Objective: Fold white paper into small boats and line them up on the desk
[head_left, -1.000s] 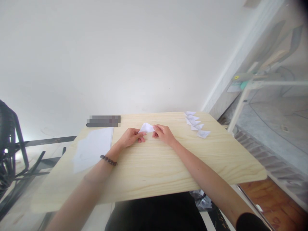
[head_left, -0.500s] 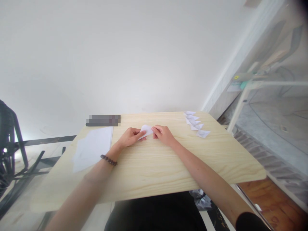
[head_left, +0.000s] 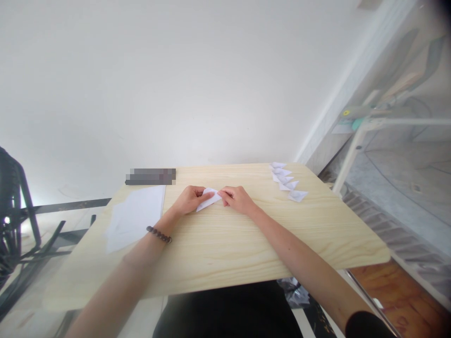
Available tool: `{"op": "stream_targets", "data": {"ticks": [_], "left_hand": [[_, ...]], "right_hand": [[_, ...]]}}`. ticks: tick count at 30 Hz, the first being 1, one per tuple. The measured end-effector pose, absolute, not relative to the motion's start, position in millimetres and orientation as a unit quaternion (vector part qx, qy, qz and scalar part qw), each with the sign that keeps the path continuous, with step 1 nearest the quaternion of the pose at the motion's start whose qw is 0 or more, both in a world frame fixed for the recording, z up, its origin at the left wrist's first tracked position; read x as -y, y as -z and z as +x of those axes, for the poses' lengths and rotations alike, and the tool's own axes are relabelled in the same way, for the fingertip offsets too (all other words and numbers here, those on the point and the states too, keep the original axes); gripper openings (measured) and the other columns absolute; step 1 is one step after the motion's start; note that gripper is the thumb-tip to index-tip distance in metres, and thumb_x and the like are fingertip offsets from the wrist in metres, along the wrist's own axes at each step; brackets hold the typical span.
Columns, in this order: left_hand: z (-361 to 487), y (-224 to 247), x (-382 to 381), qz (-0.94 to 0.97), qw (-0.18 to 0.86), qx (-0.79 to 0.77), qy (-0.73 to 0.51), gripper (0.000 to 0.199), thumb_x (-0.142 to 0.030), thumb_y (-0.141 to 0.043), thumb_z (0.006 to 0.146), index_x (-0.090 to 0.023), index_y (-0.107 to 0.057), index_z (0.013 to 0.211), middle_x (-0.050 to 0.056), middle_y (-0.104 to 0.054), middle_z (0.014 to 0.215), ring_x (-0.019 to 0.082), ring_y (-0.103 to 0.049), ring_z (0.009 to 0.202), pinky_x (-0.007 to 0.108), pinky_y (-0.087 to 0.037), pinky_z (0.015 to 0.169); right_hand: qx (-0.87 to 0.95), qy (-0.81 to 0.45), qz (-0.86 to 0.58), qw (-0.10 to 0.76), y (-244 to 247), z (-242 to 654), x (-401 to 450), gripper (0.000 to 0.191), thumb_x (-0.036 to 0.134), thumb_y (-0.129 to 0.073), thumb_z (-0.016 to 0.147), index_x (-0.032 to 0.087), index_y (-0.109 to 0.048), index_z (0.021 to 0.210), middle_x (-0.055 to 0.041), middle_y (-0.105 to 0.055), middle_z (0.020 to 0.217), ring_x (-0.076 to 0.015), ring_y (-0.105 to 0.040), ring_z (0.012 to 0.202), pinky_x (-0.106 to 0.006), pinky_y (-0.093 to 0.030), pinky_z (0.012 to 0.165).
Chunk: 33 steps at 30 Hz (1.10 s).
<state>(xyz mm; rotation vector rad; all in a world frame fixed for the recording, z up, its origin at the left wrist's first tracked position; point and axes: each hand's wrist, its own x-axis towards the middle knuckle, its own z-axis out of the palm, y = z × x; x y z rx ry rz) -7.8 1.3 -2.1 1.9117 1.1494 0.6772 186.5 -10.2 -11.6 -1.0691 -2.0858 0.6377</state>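
Observation:
Between my hands, over the middle of the table, is a small folded white paper (head_left: 208, 201). My left hand (head_left: 190, 199) pinches its left part, thumb on top. At its right end, the fingertips of my right hand (head_left: 237, 198) are closed on the paper. Part of the paper is hidden under the fingers. A row of several folded paper pieces (head_left: 284, 180) lies to the right, with pointed tips. Left of my hands are flat white paper sheets (head_left: 136, 216).
The light wooden table (head_left: 225, 253) stands against a white wall (head_left: 211, 84). A dark, blurred-out object (head_left: 151, 177) lies at its back left edge. A black chair (head_left: 17, 211) is on the left, and a white metal frame (head_left: 352, 155) stands on the right.
The folded paper has tilted down, so its lower left corner now shows below my left fingers. My right hand has shifted slightly left along it.

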Motion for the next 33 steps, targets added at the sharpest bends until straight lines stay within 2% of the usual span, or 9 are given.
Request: {"op": "stream_targets", "data": {"ticks": [5,12,20,25,33], "left_hand": [[-6.3,-0.4,-1.0,0.756,0.389,-0.435,-0.296,0.043,-0.049,-0.042,0.076,-0.011,-0.061,0.079,0.000,-0.051,0.058,0.008,-0.038,0.049,0.018,-0.024,0.041],[-6.9,-0.9,-2.3,0.762,0.379,-0.436,-0.293,0.044,-0.049,-0.042,0.076,-0.009,-0.063,0.076,0.000,-0.051,0.055,0.008,-0.036,0.047,0.019,-0.023,0.040],[-4.2,-2.8,-1.0,0.726,0.420,-0.444,-0.314,0.049,-0.053,-0.041,0.076,-0.011,-0.062,0.092,0.003,-0.061,0.067,0.010,-0.047,0.054,0.019,-0.032,0.047],[-7.1,-7.8,-0.4,0.725,0.477,-0.412,-0.279,0.052,-0.053,-0.038,0.078,-0.009,-0.065,0.085,0.009,-0.066,0.079,0.015,-0.056,0.067,0.024,-0.041,0.061],[-8.8,-1.5,-3.7,0.726,0.499,-0.383,-0.277,0.046,-0.049,-0.045,0.076,-0.009,-0.064,0.087,0.011,-0.066,0.086,0.018,-0.059,0.073,0.027,-0.044,0.066]], "right_hand": [[0.808,-0.250,-0.411,0.340,10.5,186.3,10.8,0.035,0.034,-0.040,0.083,0.016,-0.052,0.056,0.0031,-0.056,0.052,-0.0054,-0.045,0.046,-0.018,-0.034,0.053],[0.802,-0.260,-0.416,0.342,11.0,184.3,10.9,0.036,0.036,-0.041,0.082,0.016,-0.053,0.055,0.0031,-0.055,0.050,-0.0055,-0.043,0.044,-0.018,-0.034,0.052],[0.752,-0.257,-0.458,0.399,16.3,187.5,5.9,0.037,0.041,-0.037,0.083,0.017,-0.051,0.059,0.0018,-0.055,0.051,-0.0067,-0.048,0.046,-0.018,-0.036,0.051],[0.730,-0.241,-0.480,0.422,17.7,190.0,3.1,0.038,0.042,-0.035,0.083,0.017,-0.050,0.059,0.0017,-0.055,0.051,-0.0071,-0.047,0.045,-0.019,-0.036,0.050],[0.725,-0.238,-0.489,0.423,18.8,190.4,1.9,0.038,0.042,-0.035,0.083,0.017,-0.051,0.059,0.0013,-0.056,0.052,-0.0070,-0.047,0.046,-0.019,-0.035,0.050]]}}
